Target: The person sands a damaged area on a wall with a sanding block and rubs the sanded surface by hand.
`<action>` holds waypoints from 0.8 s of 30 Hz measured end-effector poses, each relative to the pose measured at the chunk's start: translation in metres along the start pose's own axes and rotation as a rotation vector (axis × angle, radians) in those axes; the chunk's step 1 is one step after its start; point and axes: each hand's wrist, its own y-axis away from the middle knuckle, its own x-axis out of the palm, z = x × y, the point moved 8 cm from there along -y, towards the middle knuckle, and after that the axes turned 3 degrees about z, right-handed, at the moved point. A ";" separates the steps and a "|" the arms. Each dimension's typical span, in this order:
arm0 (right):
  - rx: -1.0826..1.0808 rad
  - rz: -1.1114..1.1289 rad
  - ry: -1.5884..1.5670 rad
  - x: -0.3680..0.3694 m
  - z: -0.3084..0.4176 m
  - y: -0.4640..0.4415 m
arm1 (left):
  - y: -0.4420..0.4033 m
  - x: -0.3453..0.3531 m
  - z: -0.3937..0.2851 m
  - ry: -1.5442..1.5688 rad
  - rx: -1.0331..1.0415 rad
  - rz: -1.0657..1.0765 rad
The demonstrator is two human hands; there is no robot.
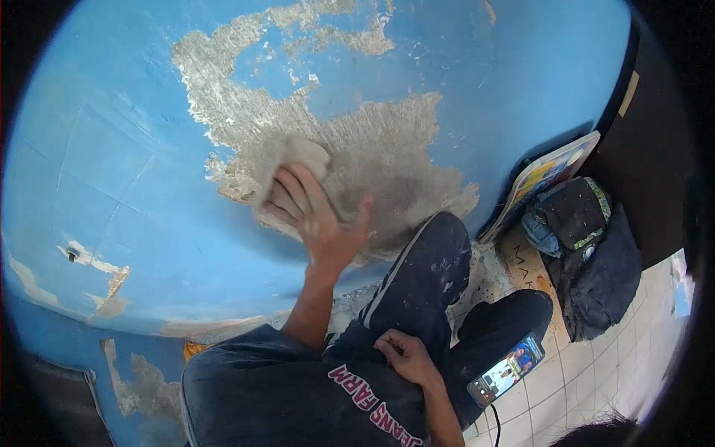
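Observation:
My left hand [324, 223] presses a grey, flat pad [305, 153] against the wall, its fingers over the pad and its thumb apart to the right. The pad is blurred, so its material cannot be made out. Under and around it is a rough grey patch [395, 141] where the blue paint is gone. My right hand [406, 357] rests by my lap with its fingers curled and nothing visible in them.
Blue paint [156, 201] surrounds the bare patch. A lit phone [506, 370] lies by my leg, with a black cable near it. To the right are dark clothes [603, 276], a cardboard box [525, 261], a leaning colourful board [547, 175] and floor tiles [577, 365].

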 end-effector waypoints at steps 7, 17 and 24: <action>-0.036 -0.016 0.003 -0.001 0.003 -0.002 | 0.019 0.031 -0.005 -0.215 0.072 0.147; -0.101 0.002 0.055 0.001 0.009 -0.001 | -0.022 -0.032 -0.008 -0.112 0.033 -0.171; -0.075 -0.021 0.031 -0.002 0.004 0.001 | 0.029 0.034 -0.004 -0.177 0.099 0.239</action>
